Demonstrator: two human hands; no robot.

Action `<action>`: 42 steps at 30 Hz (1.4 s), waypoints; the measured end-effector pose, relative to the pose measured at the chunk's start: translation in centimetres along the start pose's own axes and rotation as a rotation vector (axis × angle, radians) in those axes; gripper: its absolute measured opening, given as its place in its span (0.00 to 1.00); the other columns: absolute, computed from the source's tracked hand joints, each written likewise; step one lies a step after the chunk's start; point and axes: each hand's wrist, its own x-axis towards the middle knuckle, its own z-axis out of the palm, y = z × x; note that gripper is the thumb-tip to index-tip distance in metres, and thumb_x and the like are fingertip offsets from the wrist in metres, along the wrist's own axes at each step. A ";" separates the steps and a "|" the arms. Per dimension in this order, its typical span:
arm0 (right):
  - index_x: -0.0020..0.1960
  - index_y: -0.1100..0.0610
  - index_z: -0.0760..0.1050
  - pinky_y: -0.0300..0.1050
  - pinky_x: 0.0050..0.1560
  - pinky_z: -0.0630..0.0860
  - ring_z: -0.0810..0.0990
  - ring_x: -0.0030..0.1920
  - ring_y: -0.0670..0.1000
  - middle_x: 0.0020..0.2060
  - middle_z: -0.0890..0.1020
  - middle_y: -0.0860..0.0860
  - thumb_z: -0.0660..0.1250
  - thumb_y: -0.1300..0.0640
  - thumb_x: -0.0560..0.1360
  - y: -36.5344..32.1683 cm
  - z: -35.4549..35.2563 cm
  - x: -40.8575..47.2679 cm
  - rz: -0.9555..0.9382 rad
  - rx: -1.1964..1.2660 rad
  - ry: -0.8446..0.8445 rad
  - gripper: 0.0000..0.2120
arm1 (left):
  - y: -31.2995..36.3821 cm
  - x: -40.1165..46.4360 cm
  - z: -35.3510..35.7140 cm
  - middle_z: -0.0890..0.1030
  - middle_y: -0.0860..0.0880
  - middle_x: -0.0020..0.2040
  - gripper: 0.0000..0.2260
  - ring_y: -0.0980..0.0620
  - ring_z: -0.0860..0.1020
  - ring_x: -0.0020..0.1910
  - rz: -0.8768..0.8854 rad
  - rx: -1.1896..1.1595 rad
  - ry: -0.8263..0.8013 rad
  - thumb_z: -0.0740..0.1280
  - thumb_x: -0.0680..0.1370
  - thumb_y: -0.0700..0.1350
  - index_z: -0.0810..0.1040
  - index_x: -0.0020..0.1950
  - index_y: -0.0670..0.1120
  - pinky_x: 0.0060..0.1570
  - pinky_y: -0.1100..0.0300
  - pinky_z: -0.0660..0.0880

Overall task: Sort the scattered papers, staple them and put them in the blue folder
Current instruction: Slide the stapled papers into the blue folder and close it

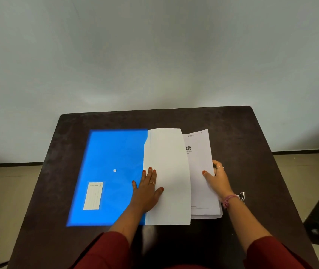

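The blue folder lies flat on the left of the dark tabletop, closed, probably waiting for the finished bundle. Just right of it, the left hand presses straight fingers on a turned sheet, its grip apart, seemingly pinning it while sorting. The right hand has its grip clamped on the edge of the paper stack, thumb on top, likely to lift a page. A metal stapler peeks out beside that wrist. Behind stands a plain pale wall over a light floor.
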 end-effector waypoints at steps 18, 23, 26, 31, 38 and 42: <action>0.58 0.58 0.72 0.40 0.33 0.81 0.84 0.35 0.44 0.52 0.80 0.54 0.66 0.67 0.75 -3.5 -14.8 2.2 0.038 0.338 0.179 0.13 | 1.6 0.5 0.7 0.35 0.47 0.77 0.39 0.45 0.35 0.76 -0.081 0.065 -0.004 0.58 0.75 0.67 0.39 0.77 0.58 0.70 0.34 0.40; 0.57 0.56 0.74 0.46 0.39 0.81 0.82 0.43 0.50 0.52 0.81 0.55 0.67 0.66 0.75 -2.7 -9.8 2.9 0.106 0.385 0.045 0.12 | 1.5 0.4 0.8 0.31 0.47 0.76 0.40 0.46 0.32 0.75 -0.075 0.020 -0.002 0.59 0.75 0.67 0.37 0.77 0.58 0.69 0.34 0.38; 0.56 0.57 0.73 0.48 0.44 0.80 0.82 0.45 0.52 0.54 0.80 0.56 0.66 0.66 0.76 -2.3 -7.1 3.8 0.130 0.382 -0.036 0.11 | 1.3 0.8 0.3 0.31 0.47 0.76 0.40 0.46 0.32 0.75 -0.086 0.007 0.009 0.59 0.75 0.66 0.38 0.77 0.57 0.69 0.34 0.37; 0.61 0.58 0.71 0.47 0.46 0.78 0.81 0.47 0.51 0.57 0.80 0.56 0.66 0.66 0.76 -2.4 -5.2 5.7 0.119 0.298 -0.078 0.15 | 0.5 1.5 -0.4 0.31 0.47 0.76 0.40 0.46 0.32 0.75 -0.079 0.011 0.022 0.60 0.75 0.66 0.38 0.77 0.57 0.68 0.34 0.36; 0.64 0.58 0.69 0.48 0.51 0.76 0.79 0.54 0.54 0.59 0.78 0.56 0.65 0.62 0.78 -1.5 -4.9 6.8 0.088 0.012 -0.039 0.15 | 0.4 1.9 -0.7 0.33 0.47 0.77 0.41 0.46 0.33 0.75 -0.085 0.004 0.029 0.61 0.75 0.66 0.39 0.77 0.57 0.69 0.34 0.37; 0.67 0.63 0.67 0.48 0.57 0.72 0.76 0.59 0.57 0.62 0.75 0.57 0.64 0.61 0.78 -1.5 -4.6 7.3 0.019 -0.228 0.014 0.18 | 1.1 2.4 -1.6 0.40 0.46 0.78 0.39 0.44 0.38 0.76 -0.131 -0.038 0.026 0.65 0.74 0.61 0.48 0.78 0.55 0.69 0.34 0.38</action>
